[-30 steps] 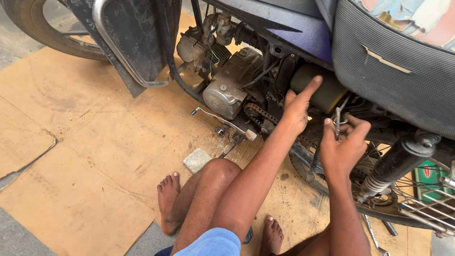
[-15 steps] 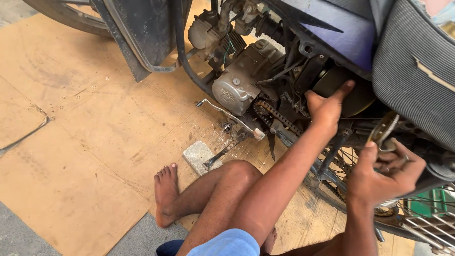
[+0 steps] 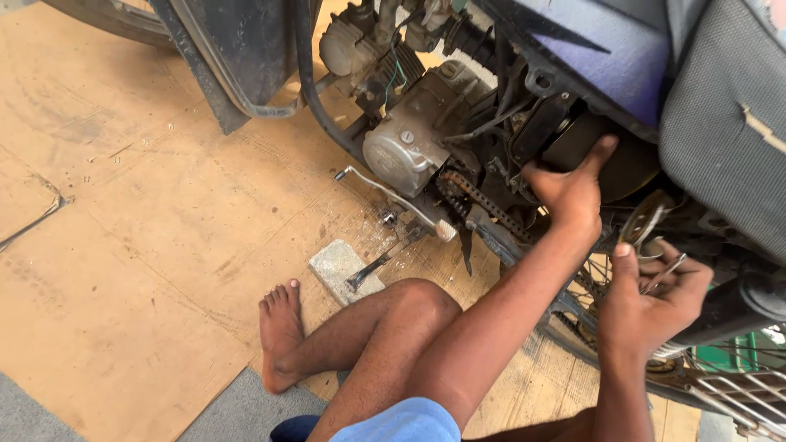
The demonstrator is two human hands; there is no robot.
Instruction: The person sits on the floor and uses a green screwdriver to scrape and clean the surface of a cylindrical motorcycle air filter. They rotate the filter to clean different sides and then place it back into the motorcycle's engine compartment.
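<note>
A motorcycle stands over me with its grey engine (image 3: 405, 147) and bare drive chain (image 3: 479, 200) exposed. My left hand (image 3: 573, 188) reaches up under the purple side panel (image 3: 606, 57) and presses against a dark rounded part (image 3: 610, 160) behind the chain. My right hand (image 3: 655, 299) is lower, beside the rear wheel spokes, fingers curled around a thin metal tool (image 3: 663, 274). A silver kick lever (image 3: 393, 196) juts out below the engine.
The black seat (image 3: 729, 115) fills the upper right. A small stone block (image 3: 344, 270) under the side stand rests on brown cardboard sheets (image 3: 123, 229). My bare foot (image 3: 282, 331) and bent knee lie in front. A black leg shield (image 3: 237, 57) hangs at upper left.
The view has shifted closer and to the right. My right hand dropped from beside the left hand down to the wheel area and curled on the tool. The left hand stays under the panel.
</note>
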